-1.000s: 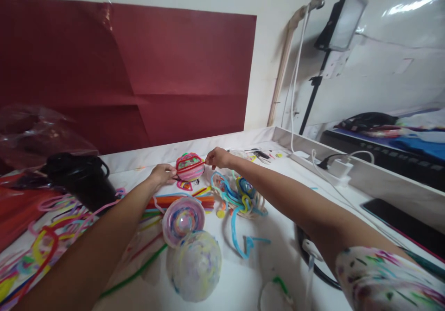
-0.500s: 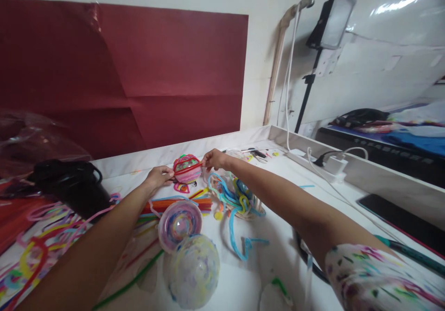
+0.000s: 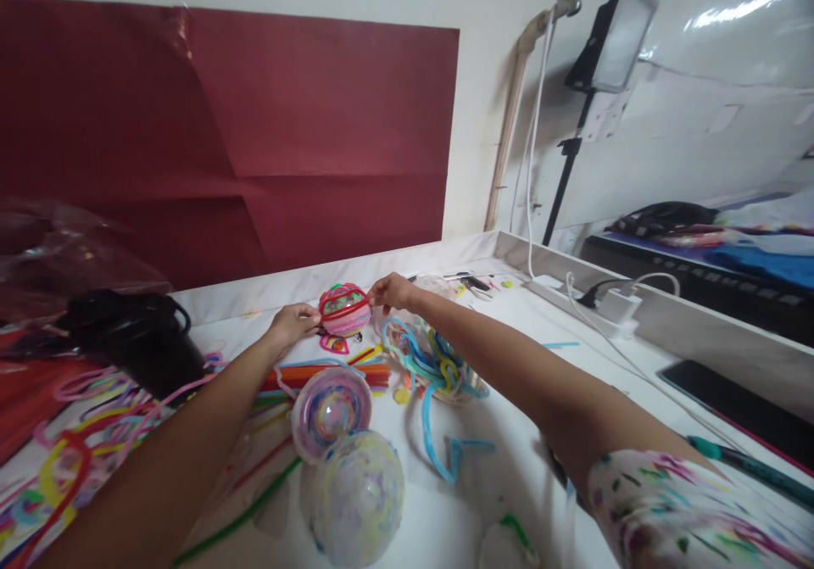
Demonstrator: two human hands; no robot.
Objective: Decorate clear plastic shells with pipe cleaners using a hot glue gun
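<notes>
A small round ball (image 3: 344, 326) wrapped in pink pipe cleaners, with green at its centre, rests at the back of the table. Across its front curves a red pipe cleaner (image 3: 344, 309). At the ball's left side, my left hand (image 3: 287, 324) pinches one end of that red pipe cleaner. My right hand (image 3: 393, 292) is closed at the ball's upper right, pinching the other end. A small pink-and-orange pipe-cleaner shape (image 3: 334, 345) lies just below the ball. Fingertip details are small and partly hidden.
Nearer me are a pink plastic dome (image 3: 331, 415) and a translucent ball (image 3: 357, 497). Orange pipe cleaners (image 3: 292, 377) lie behind them, and a blue tangle (image 3: 438, 365) sits to the right. A black bag (image 3: 124, 336), a power strip (image 3: 591, 306) and a phone (image 3: 731, 404) flank the area.
The red pipe cleaner, stretched nearly straight across the ball before, now bends more closely around its front. Both hands stay at the ball's sides. The view has shifted slightly.
</notes>
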